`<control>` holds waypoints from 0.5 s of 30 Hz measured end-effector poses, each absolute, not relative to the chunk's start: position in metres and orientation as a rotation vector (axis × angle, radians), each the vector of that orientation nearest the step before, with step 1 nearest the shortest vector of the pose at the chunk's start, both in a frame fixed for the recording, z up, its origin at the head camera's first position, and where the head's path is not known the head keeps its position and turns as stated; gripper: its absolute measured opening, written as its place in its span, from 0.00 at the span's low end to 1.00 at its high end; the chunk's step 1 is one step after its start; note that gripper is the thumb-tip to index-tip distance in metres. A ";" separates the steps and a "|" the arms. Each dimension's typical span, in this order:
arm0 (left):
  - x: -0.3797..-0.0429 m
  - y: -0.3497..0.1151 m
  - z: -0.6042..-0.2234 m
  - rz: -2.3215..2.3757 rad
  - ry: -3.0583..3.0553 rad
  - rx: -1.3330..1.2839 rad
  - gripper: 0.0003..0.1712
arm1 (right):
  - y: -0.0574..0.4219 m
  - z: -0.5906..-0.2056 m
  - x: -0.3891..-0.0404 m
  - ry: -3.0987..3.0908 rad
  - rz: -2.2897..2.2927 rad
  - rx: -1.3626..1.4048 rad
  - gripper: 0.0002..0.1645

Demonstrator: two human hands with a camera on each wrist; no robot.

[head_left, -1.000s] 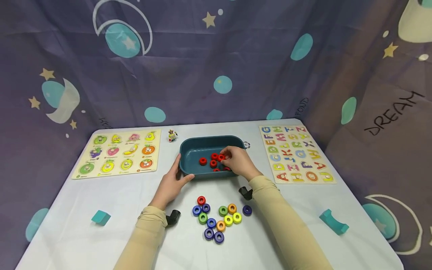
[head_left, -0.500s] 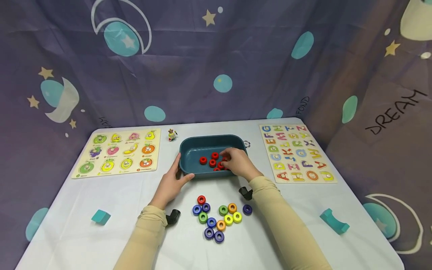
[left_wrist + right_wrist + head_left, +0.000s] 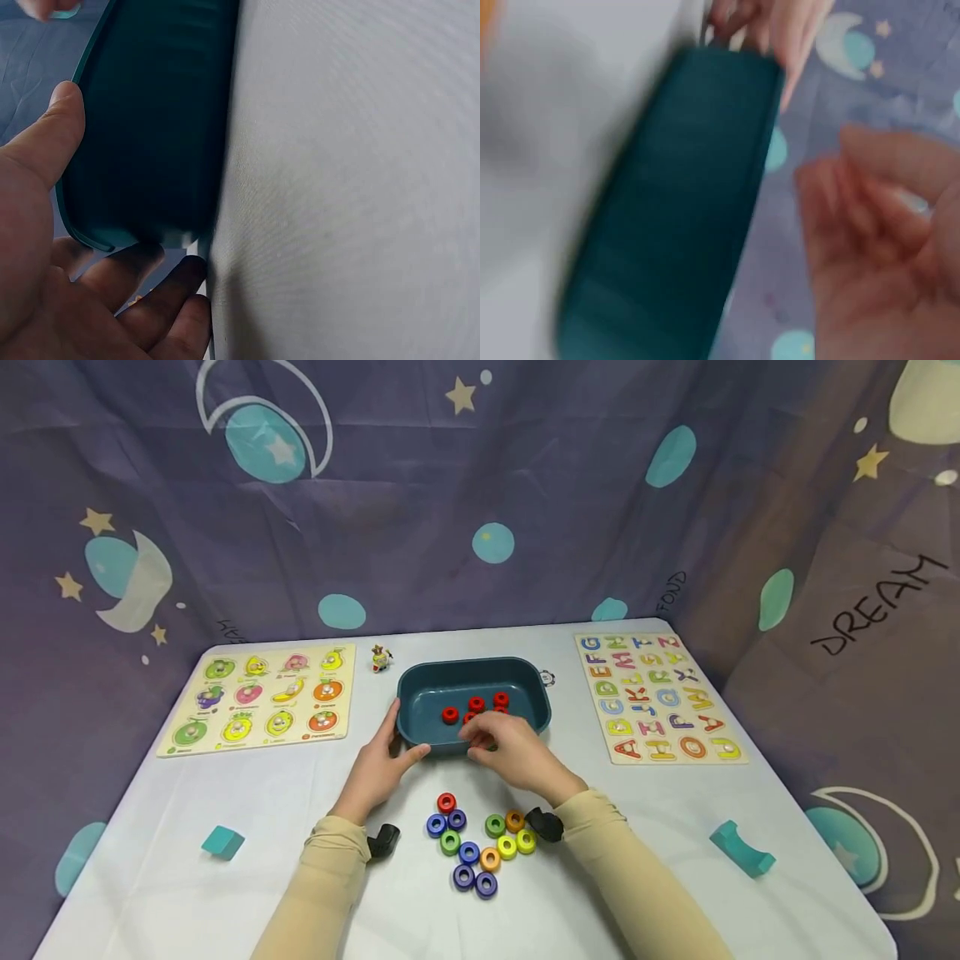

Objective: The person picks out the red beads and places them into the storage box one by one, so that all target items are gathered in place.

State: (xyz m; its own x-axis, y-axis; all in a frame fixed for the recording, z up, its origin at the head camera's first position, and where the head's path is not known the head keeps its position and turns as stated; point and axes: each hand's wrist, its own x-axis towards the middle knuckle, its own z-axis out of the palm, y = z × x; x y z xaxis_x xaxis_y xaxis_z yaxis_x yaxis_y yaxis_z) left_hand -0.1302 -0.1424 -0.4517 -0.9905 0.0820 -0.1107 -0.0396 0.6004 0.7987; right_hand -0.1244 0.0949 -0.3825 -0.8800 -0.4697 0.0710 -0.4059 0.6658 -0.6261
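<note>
A dark teal tray stands in the middle of the table with several red rings in it. My left hand holds its near left corner; the thumb lies at the front rim, the other fingers along the end wall. Over the tray's front rim hovers my right hand, bent at the fingers, hiding part of the rings. In the right wrist view, thumb and fingers are apart and nothing shows between them. Nearer me lie several loose rings: a red ring, a green ring, plus blue, purple, orange and yellow ones.
A fruit puzzle board lies at the left, an alphabet puzzle board at the right. A small figurine stands behind the tray's left end. A teal block and a teal arch piece lie towards the sides.
My right hand has moved left and towards me, from inside the tray to above its front rim. Red rings at the tray's right now show. The left hand keeps its place.
</note>
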 end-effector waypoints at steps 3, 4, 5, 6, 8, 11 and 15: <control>-0.131 -0.144 -0.451 1.348 2.690 0.047 0.54 | 0.087 -0.389 -0.115 2.658 -0.886 -0.934 0.14; -0.131 -0.144 -0.450 1.349 2.689 0.046 0.54 | 0.085 -0.393 -0.114 2.622 -0.837 -0.988 0.16; -0.131 -0.144 -0.450 1.353 2.687 0.044 0.54 | 0.083 -0.397 -0.113 2.595 -0.781 -1.029 0.17; -0.131 -0.144 -0.450 1.356 2.685 0.042 0.54 | 0.081 -0.401 -0.113 2.572 -0.733 -1.053 0.19; -0.131 -0.143 -0.450 1.356 2.683 0.038 0.54 | 0.077 -0.407 -0.114 2.530 -0.670 -1.070 0.21; -0.130 -0.142 -0.451 1.361 2.685 0.032 0.53 | 0.074 -0.410 -0.114 2.486 -0.592 -1.072 0.23; -0.130 -0.142 -0.450 1.355 2.683 0.033 0.53 | 0.073 -0.413 -0.115 2.465 -0.546 -1.082 0.23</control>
